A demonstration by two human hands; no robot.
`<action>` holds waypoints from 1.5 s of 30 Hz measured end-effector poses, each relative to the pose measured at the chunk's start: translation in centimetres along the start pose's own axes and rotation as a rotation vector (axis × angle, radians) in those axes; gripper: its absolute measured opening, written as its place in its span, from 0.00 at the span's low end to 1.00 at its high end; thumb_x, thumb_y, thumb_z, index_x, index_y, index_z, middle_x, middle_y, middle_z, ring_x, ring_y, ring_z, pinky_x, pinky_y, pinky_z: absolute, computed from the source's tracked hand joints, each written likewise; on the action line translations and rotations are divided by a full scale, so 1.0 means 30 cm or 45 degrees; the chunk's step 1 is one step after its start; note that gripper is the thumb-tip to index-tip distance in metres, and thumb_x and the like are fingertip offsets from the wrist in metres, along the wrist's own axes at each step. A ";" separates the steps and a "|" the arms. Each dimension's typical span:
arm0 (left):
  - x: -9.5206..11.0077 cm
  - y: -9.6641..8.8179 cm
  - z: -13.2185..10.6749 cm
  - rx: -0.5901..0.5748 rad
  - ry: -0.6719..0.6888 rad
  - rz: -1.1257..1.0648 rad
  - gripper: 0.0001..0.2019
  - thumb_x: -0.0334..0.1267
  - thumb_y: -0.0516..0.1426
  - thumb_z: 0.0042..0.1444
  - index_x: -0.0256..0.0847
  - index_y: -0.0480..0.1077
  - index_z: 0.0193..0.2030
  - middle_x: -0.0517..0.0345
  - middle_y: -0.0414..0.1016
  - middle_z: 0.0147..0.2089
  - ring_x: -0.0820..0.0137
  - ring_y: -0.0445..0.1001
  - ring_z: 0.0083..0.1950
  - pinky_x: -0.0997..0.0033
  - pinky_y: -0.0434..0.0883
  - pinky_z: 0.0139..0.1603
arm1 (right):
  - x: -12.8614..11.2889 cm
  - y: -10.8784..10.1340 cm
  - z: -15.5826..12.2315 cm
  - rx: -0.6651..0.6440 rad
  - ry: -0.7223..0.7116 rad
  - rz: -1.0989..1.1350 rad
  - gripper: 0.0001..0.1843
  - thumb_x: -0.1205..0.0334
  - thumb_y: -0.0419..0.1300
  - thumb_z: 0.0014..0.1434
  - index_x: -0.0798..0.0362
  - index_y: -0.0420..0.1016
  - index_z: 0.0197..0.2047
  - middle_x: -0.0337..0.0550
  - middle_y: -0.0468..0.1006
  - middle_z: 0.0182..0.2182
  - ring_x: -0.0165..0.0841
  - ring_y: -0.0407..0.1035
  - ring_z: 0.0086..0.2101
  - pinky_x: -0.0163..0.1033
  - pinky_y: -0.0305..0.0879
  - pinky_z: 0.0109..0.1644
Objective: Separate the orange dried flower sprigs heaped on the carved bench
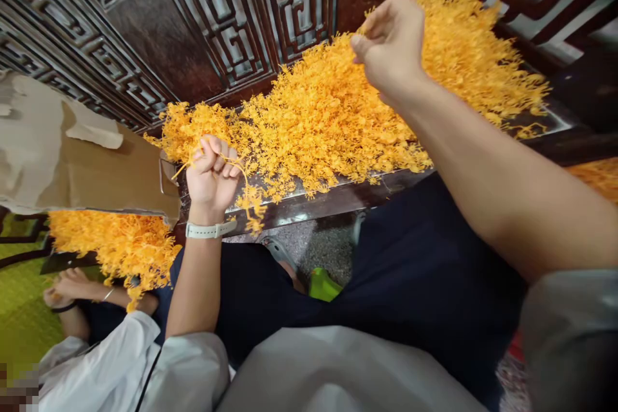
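Note:
A long heap of frilly orange flower-like pieces with thin stems (pixel 313 122) covers the dark wooden bench (pixel 318 203) in front of me. My left hand (pixel 212 174), with a pale band on its wrist, is closed around orange stems at the heap's left end. One stem pokes out to the left, and a flower-like piece (pixel 254 203) dangles to the right. A cluster of frilly heads (pixel 197 122) shows just above this fist. Over the heap's far right part, my right hand (pixel 393 45) is raised with thumb and fingers pinched. A bit of orange shows at its fingertips.
A torn cardboard box (pixel 116 174) stands at the left, with more orange pieces (pixel 120 244) below it. Carved dark wood panels (pixel 217 19) rise behind the bench. At lower left sits another person (pixel 111 360), hands together. Something bright green (pixel 323 284) lies on the floor.

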State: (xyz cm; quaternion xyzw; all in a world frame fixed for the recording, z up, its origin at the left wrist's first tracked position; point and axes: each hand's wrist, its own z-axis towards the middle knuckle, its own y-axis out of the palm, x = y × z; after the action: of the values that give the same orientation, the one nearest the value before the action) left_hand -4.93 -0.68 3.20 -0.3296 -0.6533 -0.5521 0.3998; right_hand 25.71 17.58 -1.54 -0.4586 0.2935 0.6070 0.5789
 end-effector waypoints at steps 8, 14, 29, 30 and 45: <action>-0.032 -0.012 0.035 0.018 -0.033 -0.143 0.23 0.44 0.51 0.79 0.41 0.68 0.29 0.65 0.51 0.23 0.77 0.56 0.21 0.77 0.70 0.29 | -0.164 0.146 -0.129 0.003 0.115 -0.091 0.11 0.55 0.70 0.68 0.52 0.77 0.45 0.47 0.80 0.42 0.31 0.73 0.40 0.36 0.70 0.43; -0.057 0.009 0.053 0.013 0.030 -0.264 0.21 0.43 0.49 0.80 0.41 0.72 0.34 0.66 0.58 0.23 0.78 0.62 0.23 0.73 0.78 0.43 | -0.285 0.320 -0.256 -0.688 0.638 0.487 0.22 0.42 0.68 0.70 0.54 0.77 0.48 0.49 0.83 0.43 0.32 0.76 0.33 0.38 0.75 0.36; -0.009 0.006 0.014 -0.022 -0.197 -0.530 0.21 0.37 0.42 0.81 0.40 0.64 0.34 0.66 0.51 0.23 0.79 0.55 0.21 0.86 0.54 0.18 | -0.154 0.256 -0.116 0.395 0.905 0.520 0.21 0.58 0.51 0.80 0.51 0.63 0.31 0.29 0.55 0.17 0.22 0.43 0.17 0.33 0.41 0.19; 0.008 0.002 0.002 -0.008 -0.144 -0.553 0.22 0.38 0.41 0.82 0.40 0.63 0.34 0.66 0.51 0.23 0.79 0.55 0.21 0.87 0.53 0.17 | -0.136 0.198 -0.079 0.460 0.846 0.453 0.21 0.57 0.50 0.80 0.51 0.64 0.32 0.28 0.54 0.18 0.21 0.41 0.18 0.33 0.41 0.21; -0.016 0.001 0.046 0.133 0.165 -0.627 0.24 0.41 0.44 0.81 0.40 0.69 0.33 0.65 0.56 0.23 0.78 0.60 0.23 0.82 0.67 0.28 | -0.248 0.261 -0.224 -0.303 0.491 0.160 0.26 0.38 0.61 0.71 0.51 0.77 0.58 0.55 0.79 0.54 0.50 0.74 0.59 0.60 0.74 0.66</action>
State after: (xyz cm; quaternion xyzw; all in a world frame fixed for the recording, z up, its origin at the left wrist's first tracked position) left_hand -4.89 0.68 2.71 -0.1035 -0.7145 -0.6183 0.3107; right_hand 18.89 7.16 1.04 -0.6118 0.3530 0.5734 0.4151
